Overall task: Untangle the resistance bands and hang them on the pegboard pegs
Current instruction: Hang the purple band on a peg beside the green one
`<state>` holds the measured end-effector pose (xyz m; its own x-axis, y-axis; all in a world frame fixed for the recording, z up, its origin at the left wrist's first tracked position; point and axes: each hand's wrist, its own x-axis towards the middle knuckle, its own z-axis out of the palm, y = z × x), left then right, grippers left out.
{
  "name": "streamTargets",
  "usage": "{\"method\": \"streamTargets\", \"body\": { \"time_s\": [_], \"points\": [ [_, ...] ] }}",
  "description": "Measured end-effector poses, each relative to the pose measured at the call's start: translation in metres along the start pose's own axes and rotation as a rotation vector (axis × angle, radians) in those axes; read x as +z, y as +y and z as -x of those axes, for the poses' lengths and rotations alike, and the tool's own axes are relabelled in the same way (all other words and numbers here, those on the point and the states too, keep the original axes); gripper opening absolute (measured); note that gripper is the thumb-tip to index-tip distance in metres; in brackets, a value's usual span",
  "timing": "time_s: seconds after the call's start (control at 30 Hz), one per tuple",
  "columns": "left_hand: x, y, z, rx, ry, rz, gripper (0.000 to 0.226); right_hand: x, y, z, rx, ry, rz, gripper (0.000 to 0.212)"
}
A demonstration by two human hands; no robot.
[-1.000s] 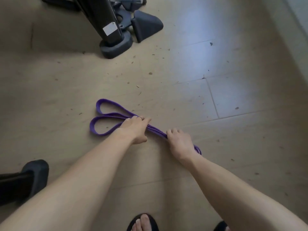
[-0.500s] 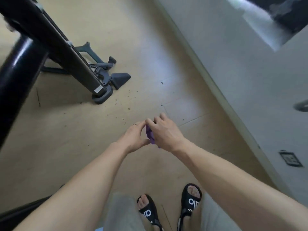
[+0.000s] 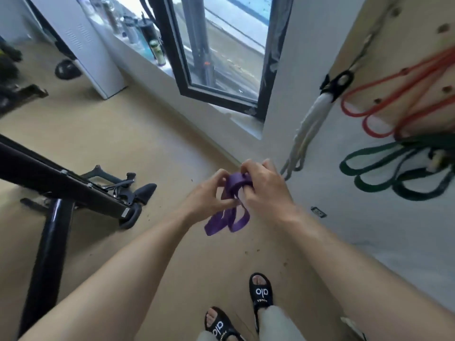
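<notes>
The pegboard (image 3: pixel 416 40) stands up and to the right of both hands, already carrying red bands (image 3: pixel 384 104), with green bands (image 3: pixel 369 168) hanging below them. The purple band (image 3: pixel 227 210) is bunched between the hands, close together in front of the body, its folded loops hanging down. The right hand (image 3: pixel 263 185) grips its top and the left hand (image 3: pixel 209 195) pinches it just beside; the right is nearer the pegboard, so it likely leads the hanging.

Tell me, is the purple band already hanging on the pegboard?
No, the purple band is held between the left hand and the right hand, away from the pegboard.
</notes>
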<state>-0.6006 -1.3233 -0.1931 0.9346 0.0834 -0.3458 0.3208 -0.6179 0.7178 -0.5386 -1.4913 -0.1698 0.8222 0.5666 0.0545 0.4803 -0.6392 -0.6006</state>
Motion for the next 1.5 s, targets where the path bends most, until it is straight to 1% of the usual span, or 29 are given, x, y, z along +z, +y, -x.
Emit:
{"method": "streamTargets", "body": {
  "time_s": [0.1,0.17,0.27,0.4,0.5,0.57,0.63,0.7,0.73,0.87,0.93,1.0,1.07,1.17,1.3,1.4,1.43,1.5],
  "points": [
    [0.004,0.056,-0.004,0.107,-0.034,-0.041,0.030,-0.052,0.010,0.015,0.057,0.069,0.009,0.025],
    [0.010,0.087,-0.007,0.148,-0.085,-0.051,0.024,-0.080,0.022,0.028,0.113,0.102,0.007,0.026],
    [0.020,0.123,-0.009,0.219,-0.167,-0.094,0.020,-0.115,0.045,0.051,0.197,0.113,-0.001,0.027],
    [0.039,0.168,-0.018,0.362,-0.238,-0.240,0.027,-0.154,0.074,0.086,0.286,0.093,-0.006,0.035],
    [0.059,0.207,-0.020,0.463,-0.308,-0.336,0.027,-0.178,0.093,0.107,0.336,0.110,-0.011,0.041],
    [0.073,0.231,-0.023,0.502,-0.331,-0.319,0.026,-0.194,0.102,0.118,0.352,0.086,-0.071,0.053],
    [0.088,0.255,-0.027,0.544,-0.348,-0.307,0.025,-0.209,0.108,0.127,0.355,0.062,-0.210,0.061],
    [0.103,0.277,-0.032,0.595,-0.381,-0.327,0.028,-0.222,0.116,0.137,0.384,0.053,-0.334,0.063],
    [0.110,0.287,-0.034,0.616,-0.401,-0.341,0.030,-0.229,0.121,0.142,0.402,0.056,-0.354,0.062],
    [0.134,0.310,-0.045,0.683,-0.444,-0.384,0.037,-0.257,0.144,0.162,0.473,0.058,-0.398,0.063],
    [0.144,0.312,-0.053,0.690,-0.428,-0.399,0.040,-0.267,0.151,0.168,0.500,0.083,-0.386,0.065],
    [0.153,0.313,-0.061,0.688,-0.422,-0.398,0.042,-0.272,0.154,0.171,0.534,0.117,-0.370,0.062],
    [0.161,0.314,-0.068,0.732,-0.451,-0.414,0.042,-0.274,0.156,0.173,0.574,0.175,-0.378,0.057],
    [0.171,0.310,-0.077,0.767,-0.529,-0.394,0.035,-0.273,0.153,0.178,0.627,0.294,-0.479,0.050],
    [0.175,0.304,-0.089,0.793,-0.640,-0.361,0.028,-0.274,0.148,0.190,0.700,0.426,-0.583,0.048],
    [0.175,0.312,-0.098,0.848,-0.688,-0.325,0.024,-0.273,0.150,0.200,0.780,0.435,-0.606,0.044],
    [0.175,0.317,-0.102,0.872,-0.692,-0.324,0.026,-0.274,0.151,0.203,0.791,0.430,-0.614,0.038],
    [0.176,0.328,-0.108,0.929,-0.703,-0.325,0.032,-0.275,0.154,0.208,0.810,0.441,-0.620,0.012]
  ]
}}
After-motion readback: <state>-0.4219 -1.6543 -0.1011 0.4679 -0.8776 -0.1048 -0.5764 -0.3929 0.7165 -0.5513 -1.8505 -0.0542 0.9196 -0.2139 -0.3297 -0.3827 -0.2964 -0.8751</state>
